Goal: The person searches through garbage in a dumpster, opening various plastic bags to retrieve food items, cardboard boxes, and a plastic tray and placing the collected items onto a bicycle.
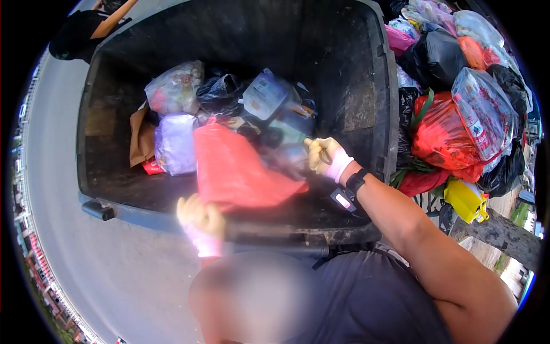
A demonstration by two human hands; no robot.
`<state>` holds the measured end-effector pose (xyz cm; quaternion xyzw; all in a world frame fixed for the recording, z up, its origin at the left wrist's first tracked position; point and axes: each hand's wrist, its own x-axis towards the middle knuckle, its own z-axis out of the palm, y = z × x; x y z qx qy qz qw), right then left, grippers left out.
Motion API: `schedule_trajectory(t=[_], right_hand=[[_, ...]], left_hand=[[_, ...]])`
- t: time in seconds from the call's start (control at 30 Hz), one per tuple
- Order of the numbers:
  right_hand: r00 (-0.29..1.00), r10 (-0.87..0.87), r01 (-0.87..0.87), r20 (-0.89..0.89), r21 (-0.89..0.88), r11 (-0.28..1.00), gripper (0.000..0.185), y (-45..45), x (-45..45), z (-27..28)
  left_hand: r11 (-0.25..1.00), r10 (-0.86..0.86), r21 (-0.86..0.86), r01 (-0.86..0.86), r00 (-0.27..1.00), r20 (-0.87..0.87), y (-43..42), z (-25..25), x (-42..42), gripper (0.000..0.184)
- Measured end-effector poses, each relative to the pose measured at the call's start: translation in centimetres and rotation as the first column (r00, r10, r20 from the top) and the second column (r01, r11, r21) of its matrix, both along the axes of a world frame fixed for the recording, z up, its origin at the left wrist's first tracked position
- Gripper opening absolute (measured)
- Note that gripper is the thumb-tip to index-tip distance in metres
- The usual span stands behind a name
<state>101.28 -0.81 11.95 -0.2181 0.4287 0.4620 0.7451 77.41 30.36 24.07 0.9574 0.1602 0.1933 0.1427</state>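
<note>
My left hand (201, 220), in a pale yellow and pink glove, is at the front rim of a large dark waste bin (338, 63). Its fingers are curled at the lower edge of a red plastic bag (235, 166), which is smeared by motion and hangs over the bin's inside. Over the bin's right part is my gloved right hand (327, 157), fingers closed; what they hold, if anything, I cannot make out. Beyond lie a white-lilac bag (176, 143), a clear filled bag (176, 89), a black bag (220, 93) and a translucent plastic container (265, 94).
Heaped outside the bin on the right are several full bags, among them a red bag (441, 135), a black bag (435, 57) and a yellow bag (465, 200). Another person (86, 31) stands at the far left on the grey pavement (57, 143).
</note>
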Motion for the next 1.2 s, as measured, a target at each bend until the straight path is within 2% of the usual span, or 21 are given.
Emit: schedule_trajectory(t=[0.1, 0.2, 0.27, 0.37, 0.47, 0.57, 0.67, 0.77, 0.87, 0.97, 1.07, 1.1, 1.2], right_hand=[[0.993, -0.065, 0.082, -0.099, 0.185, 0.979, 0.027, -1.2, -0.6, 0.9], [0.993, -0.080, 0.102, -0.091, 0.275, 0.956, 0.028, -1.8, -2.2, 3.4], [0.991, -0.089, 0.113, -0.098, 0.272, 0.956, 0.029, -2.2, -3.2, 4.4], [0.987, -0.117, 0.143, -0.107, 0.293, 0.945, 0.031, -3.0, -4.6, 6.8], [0.986, -0.131, 0.162, -0.104, 0.387, 0.908, 0.031, -4.0, -5.3, 8.0], [0.977, -0.154, 0.201, -0.145, 0.401, 0.894, 0.032, -4.6, -5.6, 9.4], [0.969, -0.168, 0.228, -0.180, 0.403, 0.886, 0.032, -5.3, -6.1, 10.6], [0.965, -0.171, 0.241, -0.199, 0.412, 0.879, 0.033, -6.0, -6.8, 11.7], [0.960, -0.172, 0.253, -0.220, 0.424, 0.869, 0.034, -6.4, -7.2, 13.2], [0.963, -0.167, 0.251, -0.213, 0.475, 0.843, 0.036, -7.1, -7.4, 14.1], [0.968, -0.150, 0.230, -0.202, 0.472, 0.851, 0.037, -7.6, -7.3, 16.1], [0.966, -0.145, 0.227, -0.216, 0.433, 0.872, 0.037, -7.5, -7.3, 17.2], [0.975, -0.102, 0.186, -0.196, 0.478, 0.858, 0.031, -7.4, -8.1, 19.8]], left_hand=[[1.000, 0.009, -0.001, -0.009, 1.000, -0.014, 0.0, 0.2, 0.0, 0.012], [0.999, 0.035, 0.004, -0.035, 0.999, -0.019, -0.4, 0.4, 0.0, 0.019], [0.999, 0.042, 0.012, -0.042, 0.999, -0.016, -0.4, 0.3, 0.1, 0.019], [0.998, 0.021, -0.059, -0.027, 0.994, -0.108, -0.4, 1.0, 0.1, 0.013], [0.999, 0.035, -0.018, -0.036, 0.998, -0.053, -0.5, 0.4, -0.1, 0.014], [0.998, 0.028, -0.044, -0.035, 0.990, -0.135, -0.1, 0.5, -0.3, 0.015], [1.000, 0.024, -0.008, -0.024, 0.997, -0.074, 0.0, -0.1, -0.4, 0.013], [1.000, 0.018, -0.011, -0.019, 0.995, -0.094, -0.1, 0.1, -0.3, 0.013], [1.000, 0.019, -0.015, -0.022, 0.986, -0.168, 0.0, 0.4, -0.2, 0.011], [0.999, 0.000, -0.037, -0.015, 0.929, -0.370, 0.5, 1.7, 0.6, 0.021], [0.982, 0.090, -0.063, -0.176, 0.741, -0.666, 2.7, 2.0, 2.8, 0.035], [0.986, 0.110, -0.030, -0.166, 0.768, -0.631, 3.9, 1.9, 3.7, 0.044], [0.945, 0.209, 0.320, 0.075, 0.616, -0.760, 8.5, 0.2, 6.4, 0.036]])
